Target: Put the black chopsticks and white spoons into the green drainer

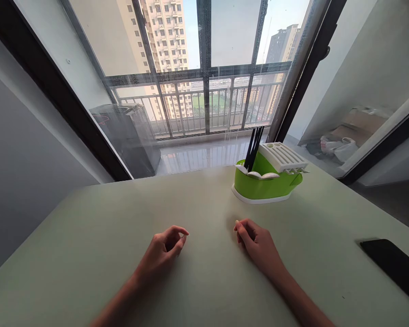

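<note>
On the pale table [112, 227], my left hand [166, 247] rests left of the middle. Its thumb and index finger curve into a small loop with the tips together, and nothing shows between them. My right hand [254, 240] lies to the right, fingers curled in and thumb pressed against the index finger, no object visible in it. Nearest to that hand, just beyond it, stands a green and white utensil holder [267, 184]. Several black chopsticks [254, 149] lean upright in its left compartment. A slotted white rack [284, 156] tops its right part.
A flat black object, perhaps a phone [395, 268], lies at the table's right edge. Beyond the far edge are a dark-framed glass window [206, 68], a covered dark cabinet-like box [129, 136] and a white bag [339, 147] on the floor.
</note>
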Tool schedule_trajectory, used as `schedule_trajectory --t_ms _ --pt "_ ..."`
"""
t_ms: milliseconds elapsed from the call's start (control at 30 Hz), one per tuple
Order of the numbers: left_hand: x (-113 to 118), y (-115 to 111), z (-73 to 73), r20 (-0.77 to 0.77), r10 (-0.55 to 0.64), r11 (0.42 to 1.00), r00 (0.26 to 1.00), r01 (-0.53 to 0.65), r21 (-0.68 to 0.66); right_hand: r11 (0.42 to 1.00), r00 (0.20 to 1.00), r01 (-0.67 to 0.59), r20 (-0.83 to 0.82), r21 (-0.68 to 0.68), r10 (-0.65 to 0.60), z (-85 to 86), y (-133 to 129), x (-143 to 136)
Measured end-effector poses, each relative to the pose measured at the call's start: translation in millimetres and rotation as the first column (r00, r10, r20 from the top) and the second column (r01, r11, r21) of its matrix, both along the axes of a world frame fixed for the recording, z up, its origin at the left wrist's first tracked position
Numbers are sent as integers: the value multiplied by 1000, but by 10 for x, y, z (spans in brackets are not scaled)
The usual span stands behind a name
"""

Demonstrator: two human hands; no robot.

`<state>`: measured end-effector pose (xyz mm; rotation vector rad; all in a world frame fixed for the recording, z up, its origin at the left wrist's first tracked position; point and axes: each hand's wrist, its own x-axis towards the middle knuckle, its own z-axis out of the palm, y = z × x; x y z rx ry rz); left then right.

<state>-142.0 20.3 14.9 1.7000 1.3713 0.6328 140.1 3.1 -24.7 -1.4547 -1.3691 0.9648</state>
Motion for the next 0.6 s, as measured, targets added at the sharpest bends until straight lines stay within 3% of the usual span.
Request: schedule_trajectory --t_ms 600 --pt "-16 -2 -34 -5 -13 1000 1000 13 17 999 1000 -18 -18 -32 18 -10 0 8"
